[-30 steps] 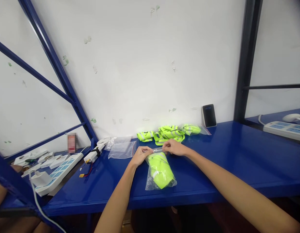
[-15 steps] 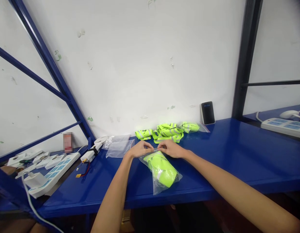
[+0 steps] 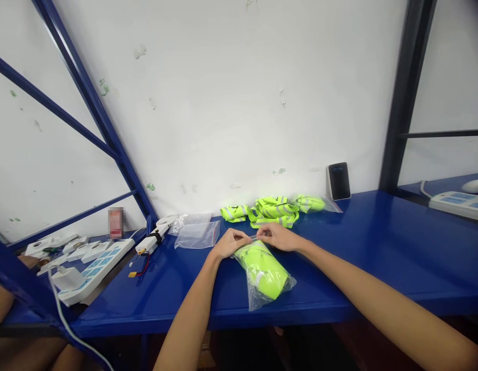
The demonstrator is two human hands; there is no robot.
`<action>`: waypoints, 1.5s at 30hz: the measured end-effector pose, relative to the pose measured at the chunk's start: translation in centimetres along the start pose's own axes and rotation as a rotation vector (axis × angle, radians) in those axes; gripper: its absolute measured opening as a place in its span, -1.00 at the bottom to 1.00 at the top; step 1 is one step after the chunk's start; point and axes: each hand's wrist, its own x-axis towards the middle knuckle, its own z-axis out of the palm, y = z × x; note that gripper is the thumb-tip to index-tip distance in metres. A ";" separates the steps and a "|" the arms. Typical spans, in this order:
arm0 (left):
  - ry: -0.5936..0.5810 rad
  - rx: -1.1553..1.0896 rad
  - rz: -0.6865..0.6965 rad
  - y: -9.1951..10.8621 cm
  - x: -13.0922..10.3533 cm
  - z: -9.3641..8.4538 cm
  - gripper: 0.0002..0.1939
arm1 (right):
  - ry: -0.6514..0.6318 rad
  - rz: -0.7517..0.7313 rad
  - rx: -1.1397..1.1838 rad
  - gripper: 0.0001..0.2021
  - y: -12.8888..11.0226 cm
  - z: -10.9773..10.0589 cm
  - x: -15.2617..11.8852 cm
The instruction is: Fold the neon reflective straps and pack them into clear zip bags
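A clear plastic bag (image 3: 258, 299) with a folded yellow-green reflective vest (image 3: 264, 270) inside lies on the blue table near its front edge. Its top edge is pinched between the fingers of my left hand (image 3: 231, 242) on one side and my right hand (image 3: 277, 237) on the other, the two close together. Just behind my hands are a small rolled vest (image 3: 234, 213), a looser heap of vest fabric (image 3: 274, 211) and another bagged vest (image 3: 309, 203). Flat clear bags (image 3: 197, 235) lie to the left of my left hand.
A small clock display (image 3: 339, 181) stands at the back right. At left are a white device with wires (image 3: 148, 242), a power strip (image 3: 95, 270) and a blue frame post (image 3: 103, 118). Another person's arm (image 3: 1, 304) shows at the far left. The table (image 3: 378, 257) extends right.
The whole view has shifted, so most things appear slightly further right. Both hands keep their pinch on the bag's top edge, with little other visible movement.
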 end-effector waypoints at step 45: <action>-0.115 0.324 0.105 3.0 -0.8 2.6 -0.54 | -0.333 0.138 0.247 -0.69 -1.1 -2.3 -0.5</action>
